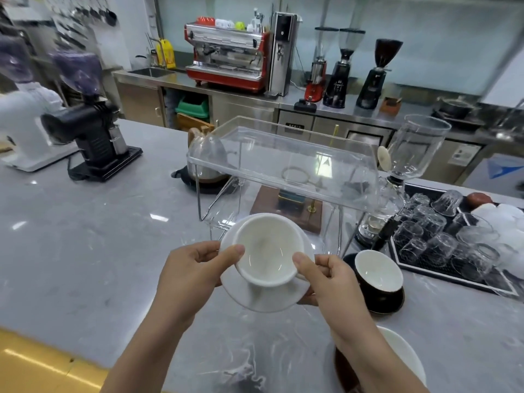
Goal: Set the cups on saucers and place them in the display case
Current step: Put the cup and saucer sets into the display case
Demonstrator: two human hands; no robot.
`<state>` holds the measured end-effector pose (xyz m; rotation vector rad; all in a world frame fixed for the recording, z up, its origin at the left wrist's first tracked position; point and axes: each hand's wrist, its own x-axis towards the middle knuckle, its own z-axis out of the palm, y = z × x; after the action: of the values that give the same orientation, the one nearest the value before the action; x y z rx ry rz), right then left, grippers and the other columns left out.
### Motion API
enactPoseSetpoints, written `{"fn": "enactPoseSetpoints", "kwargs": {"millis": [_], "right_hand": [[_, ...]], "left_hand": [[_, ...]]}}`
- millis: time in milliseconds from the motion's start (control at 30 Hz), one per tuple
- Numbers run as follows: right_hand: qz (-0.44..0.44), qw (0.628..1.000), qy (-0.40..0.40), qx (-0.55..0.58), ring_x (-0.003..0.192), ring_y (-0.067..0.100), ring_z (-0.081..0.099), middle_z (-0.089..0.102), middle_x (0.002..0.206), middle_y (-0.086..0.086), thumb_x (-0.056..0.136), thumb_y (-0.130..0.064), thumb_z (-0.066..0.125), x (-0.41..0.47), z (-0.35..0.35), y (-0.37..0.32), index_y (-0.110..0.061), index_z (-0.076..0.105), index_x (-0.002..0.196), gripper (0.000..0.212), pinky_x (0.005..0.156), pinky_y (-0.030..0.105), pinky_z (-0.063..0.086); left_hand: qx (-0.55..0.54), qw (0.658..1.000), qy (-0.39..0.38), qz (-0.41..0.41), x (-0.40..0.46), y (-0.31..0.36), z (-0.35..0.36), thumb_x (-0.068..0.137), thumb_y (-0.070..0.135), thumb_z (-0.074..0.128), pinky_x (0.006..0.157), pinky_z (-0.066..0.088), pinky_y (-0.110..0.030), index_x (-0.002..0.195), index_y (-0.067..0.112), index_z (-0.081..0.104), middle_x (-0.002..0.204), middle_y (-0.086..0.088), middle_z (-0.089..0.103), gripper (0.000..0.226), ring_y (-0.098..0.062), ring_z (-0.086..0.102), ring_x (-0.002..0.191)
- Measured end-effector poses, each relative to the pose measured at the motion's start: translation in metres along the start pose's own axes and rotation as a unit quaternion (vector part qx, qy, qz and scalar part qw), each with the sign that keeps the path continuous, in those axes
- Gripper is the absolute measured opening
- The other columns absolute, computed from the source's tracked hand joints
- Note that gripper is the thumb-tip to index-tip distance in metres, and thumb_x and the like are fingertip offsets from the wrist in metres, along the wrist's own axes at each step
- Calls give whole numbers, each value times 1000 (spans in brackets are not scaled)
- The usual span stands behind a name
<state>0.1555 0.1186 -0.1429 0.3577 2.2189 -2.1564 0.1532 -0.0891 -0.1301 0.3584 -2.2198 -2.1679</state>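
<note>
Both hands, left hand [195, 268] and right hand [326, 279], pinch the white saucer [266, 297] rim, thumbs steadying the cup [266, 251], before the display case [283, 163]. Probably fragile, slippery china: hold the saucer level.

White grinder [27, 129], far left: motion-blurred, cut by frame edge. White dish [408, 361], lower right: partly hidden behind right forearm. Saucer [263, 296] underside and fingers beneath: hidden.
</note>
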Motion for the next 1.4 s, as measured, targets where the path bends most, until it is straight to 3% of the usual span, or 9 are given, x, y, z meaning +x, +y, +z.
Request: {"fn": "enactPoseSetpoints", "kwargs": {"millis": [333, 400, 433, 567, 733, 833, 933, 1233, 1400], "right_hand": [[-34, 996, 79, 13, 87, 32, 69, 72, 94, 18, 69, -63, 67, 45, 35, -11, -13, 70, 90, 54, 84, 55, 53], [-37, 995, 87, 17, 87, 31, 68, 71, 98, 20, 68, -65, 64, 59, 40, -13, -11, 70, 90, 59, 84, 54, 54], [-32, 995, 90, 16, 89, 30, 68, 70, 100, 20, 66, -68, 63, 65, 42, -14, -11, 69, 91, 63, 85, 53, 54], [-19, 995, 90, 45, 79, 21, 57, 66, 99, 22, 81, -57, 65, 93, 44, -18, 2, 61, 89, 59, 69, 33, 46], [-40, 992, 110, 41, 71, 17, 53, 58, 88, 6, 87, -41, 68, 128, 45, -19, -22, 60, 75, 23, 53, 20, 42], [-38, 991, 113, 63, 95, 21, 69, 72, 106, 3, 83, -43, 71, 141, 46, -19, -24, 67, 111, 35, 70, 37, 58], [-19, 992, 119, 40, 92, 26, 68, 72, 93, 1, 84, -44, 70, 152, 45, -20, -26, 68, 86, 19, 83, 48, 56], [13, 989, 146, 25, 106, 25, 64, 66, 119, 4, 54, -73, 60, 164, 51, -17, -15, 59, 122, 89, 91, 50, 56], [20, 987, 157, 7, 112, 22, 60, 61, 127, 2, 54, -73, 57, 168, 51, -17, -15, 54, 129, 95, 97, 47, 52]], "left_hand": [[7, 999, 19, 42, 66, 0, 18, 64, 58, 75, 71, 51, -41, 80, 5, 74, 63, 4, 65, 55, -22, 58, 62], [-6, 999, 24, 48, 83, 1, 26, 62, 60, 74, 75, 53, -44, 93, -1, 73, 80, -13, 73, 68, -35, 67, 75], [-11, 998, 35, 44, 92, 0, 28, 61, 59, 75, 84, 56, -49, 102, -1, 73, 118, -26, 63, 73, -38, 62, 113], [-23, 999, 35, 28, 128, -3, 34, 54, 66, 80, 88, 56, -46, 103, 2, 75, 99, -14, 78, 81, -32, 73, 93], [-18, 999, 32, 10, 165, -4, 42, 49, 61, 79, 78, 52, -38, 78, 4, 72, 75, -13, 66, 64, -25, 59, 71], [-14, 1000, 26, 0, 178, -1, 45, 44, 61, 78, 79, 53, -41, 78, 10, 69, 75, -10, 60, 62, -24, 54, 71], [-14, 1000, 18, -13, 189, 1, 47, 40, 62, 80, 82, 60, -50, 80, 10, 69, 74, -13, 62, 67, -24, 58, 70], [-19, 999, 19, -23, 200, -1, 55, 66, 40, 90, 75, 58, -44, 70, 11, 76, 71, -8, 64, 32, -25, 59, 70], [-24, 999, 17, -16, 200, -6, 60, 46, 59, 85, 67, 52, -38, 85, 3, 75, 71, -10, 56, 69, -21, 52, 66]]}}
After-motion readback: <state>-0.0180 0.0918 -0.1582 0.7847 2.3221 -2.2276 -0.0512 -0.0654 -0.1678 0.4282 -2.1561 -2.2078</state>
